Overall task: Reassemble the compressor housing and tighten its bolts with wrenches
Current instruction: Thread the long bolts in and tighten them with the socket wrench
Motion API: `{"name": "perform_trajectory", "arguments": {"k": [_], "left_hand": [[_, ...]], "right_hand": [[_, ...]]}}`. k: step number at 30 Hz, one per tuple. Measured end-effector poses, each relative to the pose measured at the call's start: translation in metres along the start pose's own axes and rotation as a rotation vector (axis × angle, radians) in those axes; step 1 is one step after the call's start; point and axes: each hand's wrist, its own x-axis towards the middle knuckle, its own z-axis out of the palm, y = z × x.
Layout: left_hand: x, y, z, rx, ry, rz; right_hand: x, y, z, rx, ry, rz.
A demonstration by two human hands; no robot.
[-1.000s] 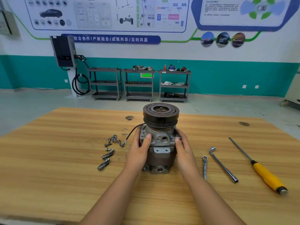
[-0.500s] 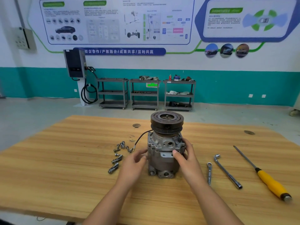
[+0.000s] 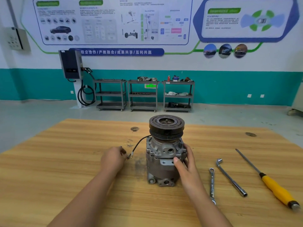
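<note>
The right hand (image 3: 186,163) is staying on the compressor (image 3: 165,153), thumb and fingers clasping its right flank. The unit is standing upright, pulley end up, mid-table (image 3: 65,177). The left hand (image 3: 113,158) has come off the housing since the previous frames and is now curling over the bolts (image 3: 122,150) to its left — whether it is gripping one, cannot tell. Black lead wire (image 3: 139,144) is trailing toward it. Right of the unit — a combination wrench (image 3: 212,185), an L-socket wrench (image 3: 231,177) and a yellow-handled screwdriver (image 3: 275,189) are lying untouched.

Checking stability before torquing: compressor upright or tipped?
Upright. The compressor stands on its rear end on the table, pulley on top, with the right hand against its side.
</note>
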Motion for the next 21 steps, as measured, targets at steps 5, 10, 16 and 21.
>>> {"name": "perform_trajectory", "arguments": {"k": [5, 10, 16, 21], "left_hand": [[0.013, 0.013, 0.011, 0.304, -0.025, 0.083], [0.013, 0.012, 0.022, 0.34, 0.001, 0.068], [0.006, 0.013, 0.016, 0.066, 0.007, 0.067], [-0.01, 0.018, -0.002, -0.294, 0.115, 0.028]], "right_hand": [[-0.002, -0.002, 0.001, 0.002, -0.003, -0.004], [-0.003, -0.003, 0.002, 0.0, 0.008, 0.009], [-0.007, -0.005, 0.003, -0.038, 0.033, 0.026], [-0.007, -0.005, 0.003, -0.041, 0.031, 0.026]]}}
